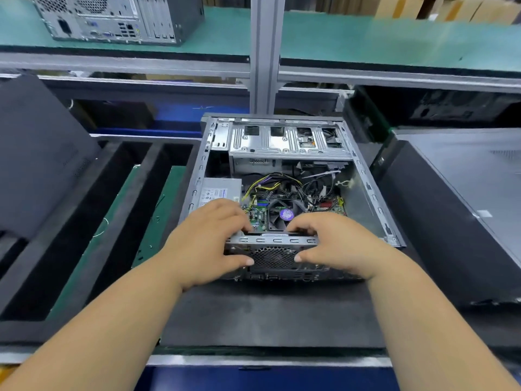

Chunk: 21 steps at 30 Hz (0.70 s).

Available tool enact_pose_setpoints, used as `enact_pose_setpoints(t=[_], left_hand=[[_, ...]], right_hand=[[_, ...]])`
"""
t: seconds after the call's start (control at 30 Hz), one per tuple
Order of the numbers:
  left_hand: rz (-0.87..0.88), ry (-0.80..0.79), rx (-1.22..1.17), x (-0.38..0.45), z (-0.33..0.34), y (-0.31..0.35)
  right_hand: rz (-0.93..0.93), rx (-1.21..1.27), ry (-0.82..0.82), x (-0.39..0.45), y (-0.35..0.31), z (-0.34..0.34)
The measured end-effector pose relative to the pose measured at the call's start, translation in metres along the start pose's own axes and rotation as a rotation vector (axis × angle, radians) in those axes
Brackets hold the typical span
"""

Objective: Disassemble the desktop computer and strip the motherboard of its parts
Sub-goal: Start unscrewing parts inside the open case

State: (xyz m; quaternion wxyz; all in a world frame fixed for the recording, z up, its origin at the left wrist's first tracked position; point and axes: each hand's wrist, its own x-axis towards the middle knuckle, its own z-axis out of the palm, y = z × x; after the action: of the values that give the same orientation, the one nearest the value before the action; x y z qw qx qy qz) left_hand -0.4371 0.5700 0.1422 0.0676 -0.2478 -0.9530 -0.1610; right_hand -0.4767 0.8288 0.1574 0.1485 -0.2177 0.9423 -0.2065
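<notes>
An open desktop computer case (363, 176) lies on its side on a dark mat, its inside facing up. Inside it I see the motherboard (258, 215), a CPU fan (286, 214) with a purple label, a grey power supply (218, 190), a tangle of cables (282, 184) and a metal drive cage (287, 142). My left hand (208, 241) and my right hand (335, 244) both grip the case's near rear panel (275, 256), fingers curled over its top edge and thumbs pressed on the fan grille.
A black side panel (36, 153) leans at the left beside black foam trays (84, 221). Another dark computer case (462, 210) stands close on the right. A further tower (118, 18) sits on the green shelf above. An aluminium post (265, 52) rises behind the case.
</notes>
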Motion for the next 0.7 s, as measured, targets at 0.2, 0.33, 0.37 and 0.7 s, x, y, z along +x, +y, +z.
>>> enact_pose_setpoints(t=[0.2, 0.33, 0.37, 0.7], left_hand=[[-0.02, 0.017, -0.029, -0.0008, 0.0009, 0.0], [-0.04, 0.02, -0.049, -0.0026, 0.0004, 0.0008], [-0.047, 0.023, -0.047, -0.0029, 0.0007, 0.0016], [-0.099, 0.022, -0.028, -0.0031, -0.001, 0.0083]], right_hand=[[-0.076, 0.147, 0.032, -0.0035, 0.009, -0.0024], [-0.103, 0.128, 0.058, -0.0041, 0.011, -0.0008], [-0.109, 0.127, 0.071, -0.0047, 0.0112, 0.0002], [-0.158, 0.078, 0.112, -0.0084, 0.0105, 0.0038]])
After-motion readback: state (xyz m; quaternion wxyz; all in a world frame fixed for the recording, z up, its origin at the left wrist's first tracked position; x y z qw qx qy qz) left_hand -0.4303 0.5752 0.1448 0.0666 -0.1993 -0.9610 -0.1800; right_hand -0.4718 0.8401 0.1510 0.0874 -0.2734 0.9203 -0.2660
